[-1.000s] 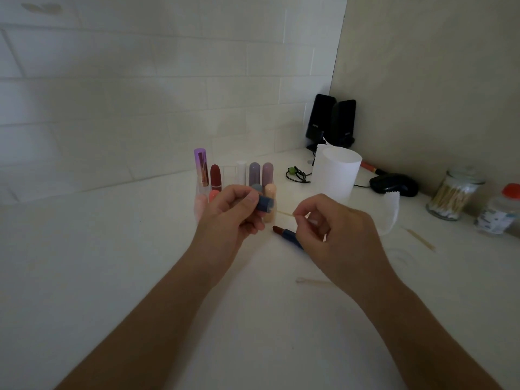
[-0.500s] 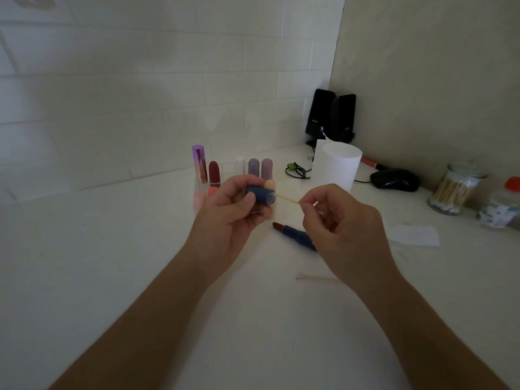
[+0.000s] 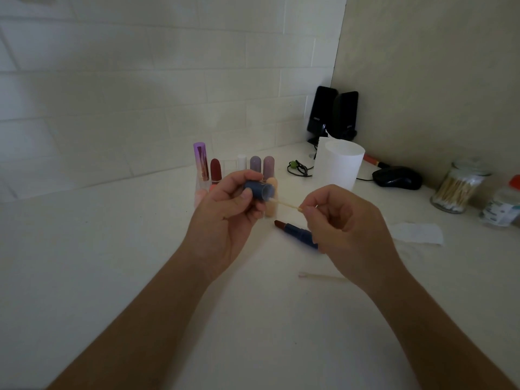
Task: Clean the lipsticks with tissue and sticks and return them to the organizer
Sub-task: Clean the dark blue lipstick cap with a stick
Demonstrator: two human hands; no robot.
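My left hand (image 3: 225,218) grips a dark blue lipstick cap (image 3: 259,190), its open end facing right. My right hand (image 3: 346,229) pinches a thin wooden cotton stick (image 3: 287,205) whose tip touches the cap's opening. The uncapped blue lipstick (image 3: 295,231) with a red-brown bullet lies on the counter between my hands, partly hidden by my right hand. Behind my left hand stands the clear organizer (image 3: 200,190) with several lipsticks, among them a purple tube (image 3: 201,160) and a dark red one (image 3: 215,170). A used stick (image 3: 320,276) lies in front of my right hand.
A white tissue roll (image 3: 339,163) stands at the back right, with a torn tissue piece (image 3: 416,233) flat on the counter. A glass jar of cotton sticks (image 3: 457,187), a bottle (image 3: 503,204), a black mouse (image 3: 396,177) and black speakers (image 3: 333,114) line the right wall.
My left hand turned the blue cap so its open end faces right. My right hand brought the stick's tip up to the cap's mouth. The tissue piece settled flat on the counter.
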